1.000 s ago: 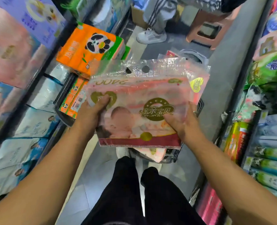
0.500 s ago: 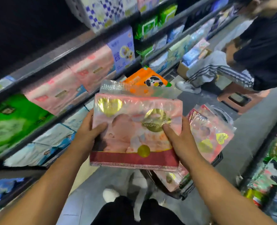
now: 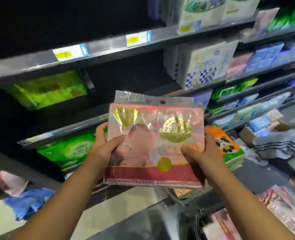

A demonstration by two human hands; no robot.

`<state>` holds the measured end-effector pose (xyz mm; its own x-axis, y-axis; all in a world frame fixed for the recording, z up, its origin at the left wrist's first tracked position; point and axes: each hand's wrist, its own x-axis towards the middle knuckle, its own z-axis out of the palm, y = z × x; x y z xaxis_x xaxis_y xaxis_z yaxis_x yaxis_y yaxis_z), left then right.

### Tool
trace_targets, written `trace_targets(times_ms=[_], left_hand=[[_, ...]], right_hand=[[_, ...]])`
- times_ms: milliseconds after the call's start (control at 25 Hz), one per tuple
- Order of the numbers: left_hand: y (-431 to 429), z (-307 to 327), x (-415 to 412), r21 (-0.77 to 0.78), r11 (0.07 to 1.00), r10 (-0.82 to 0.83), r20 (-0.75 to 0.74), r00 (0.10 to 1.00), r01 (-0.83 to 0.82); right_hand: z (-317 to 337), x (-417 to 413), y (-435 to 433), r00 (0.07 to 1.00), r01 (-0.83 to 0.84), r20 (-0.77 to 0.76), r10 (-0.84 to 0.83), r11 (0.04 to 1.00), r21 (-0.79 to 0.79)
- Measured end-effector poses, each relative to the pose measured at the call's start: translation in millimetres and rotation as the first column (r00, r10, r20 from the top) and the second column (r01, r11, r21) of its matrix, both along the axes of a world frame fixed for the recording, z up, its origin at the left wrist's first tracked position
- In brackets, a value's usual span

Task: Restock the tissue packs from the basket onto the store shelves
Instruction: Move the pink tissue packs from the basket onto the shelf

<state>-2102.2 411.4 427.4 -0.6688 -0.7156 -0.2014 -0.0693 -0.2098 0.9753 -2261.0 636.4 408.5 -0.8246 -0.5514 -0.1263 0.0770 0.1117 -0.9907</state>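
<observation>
I hold a pink tissue pack (image 3: 153, 144) with gold emblems and a dark red bottom band, upright in front of the shelves. My left hand (image 3: 103, 146) grips its left edge, thumb across the front. My right hand (image 3: 202, 153) grips its right edge, thumb on the front as well. The basket (image 3: 200, 220) shows its dark rim at the bottom right, with more pink packs (image 3: 281, 208) in it. The shelf (image 3: 65, 132) behind the pack carries green packs (image 3: 68, 149), and the space above them is dark.
Upper shelves hold green (image 3: 49, 89), white-and-blue checked (image 3: 203, 66) and pink packs (image 3: 238, 64). An orange panda pack (image 3: 224, 144) lies on a stack to the right. A person in striped trousers (image 3: 281, 144) sits at the far right. Blue packs (image 3: 27, 201) lie low on the left.
My view has swung up and left from the aisle floor to the shelves. Both hands have lifted the pink pack up in front of the shelf, away from the basket.
</observation>
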Motion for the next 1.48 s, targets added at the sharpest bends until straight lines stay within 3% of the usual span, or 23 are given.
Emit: trace_targets(times_ms=[400, 800, 1040, 1160, 1320, 1480], left_hand=[[-69, 63, 2, -0.118, 0.993, -0.012, -0.082, 0.997, 0.002], [-126, 204, -60, -0.397, 0.918, -0.050, -0.069, 0.996, 0.018], [-166, 241, -122, -0.292, 0.953, 0.055, -0.094, 0.994, -0.080], [-186, 245, -138, -0.223, 0.965, 0.119, -0.101, 0.988, -0.139], [-220, 244, -160, -0.244, 0.956, 0.134, -0.128, 0.983, -0.162], [-266, 230, -180, -0.274, 0.940, 0.176, -0.115, 0.978, -0.202]], right_hand=[[75, -28, -85, 0.991, -0.122, -0.069, 0.116, 0.988, -0.090], [209, -140, -165, 0.900, -0.366, -0.311, 0.304, 0.916, -0.164], [265, -210, -237, 0.820, -0.490, -0.365, 0.441, 0.870, -0.049], [275, -226, -264, 0.843, -0.469, -0.325, 0.430, 0.882, -0.049], [274, -240, -294, 0.833, -0.501, -0.323, 0.448, 0.860, -0.099], [269, -255, -315, 0.768, -0.568, -0.361, 0.528, 0.823, -0.007]])
